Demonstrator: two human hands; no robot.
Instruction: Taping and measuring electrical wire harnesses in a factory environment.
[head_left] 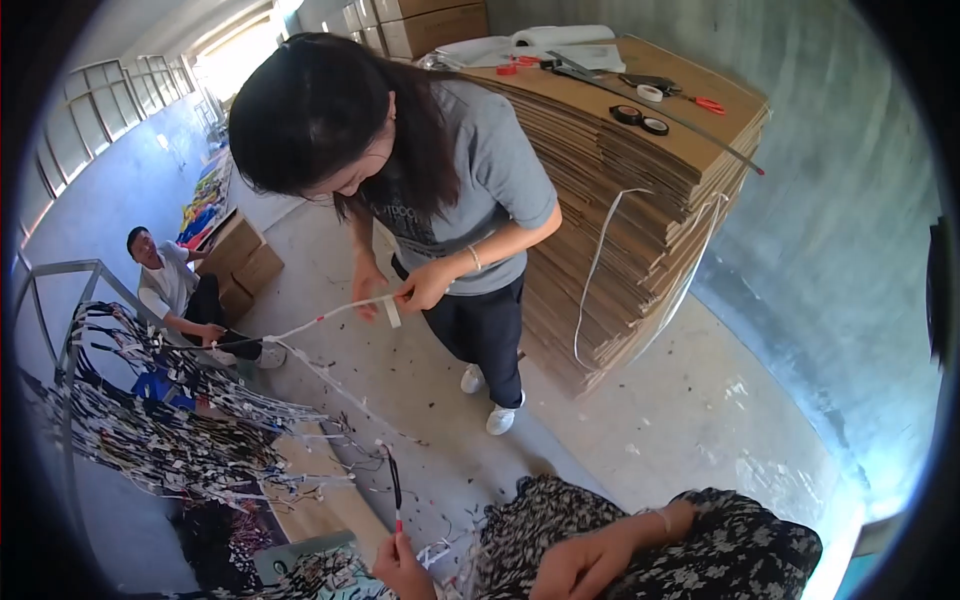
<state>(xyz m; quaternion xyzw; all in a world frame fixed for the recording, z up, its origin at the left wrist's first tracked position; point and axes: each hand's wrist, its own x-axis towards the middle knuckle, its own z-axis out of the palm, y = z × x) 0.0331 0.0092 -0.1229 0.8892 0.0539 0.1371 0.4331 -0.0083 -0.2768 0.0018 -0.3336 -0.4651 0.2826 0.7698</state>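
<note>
1. Hands first: the left hand (402,567) sits at the bottom edge, fingers pinched on the lower end of a thin black and red cable (395,488) that sticks up from it, almost upright.
2. The right hand (572,566) is near the patterned black and white sleeve (740,545), fingers curled in. Can't tell if there's anything inside that fist.
3. Left of the held cable, a big tangle of black and white cables (160,430) hangs off a grey metal rack (60,300), spilling down toward a flat piece of cardboard (320,490).
4. Across from the camera, a standing person in a grey shirt (480,170) holds a white cable (320,320) stretched between both of their hands, with a bit of white tape on it.
5. Behind that person is a tall stack of flat cardboard sheets (640,200). On top: rolls of tape (640,115), red-handled scissors (700,100) and a white roll of foam sheet (560,37).
6. Container-wise, closed brown cardboard boxes (430,25) are stacked at the back wall and another carton (245,260) sits by a person seated (175,290) on the floor. All shut or turned away, so no idea what's inside.
</note>
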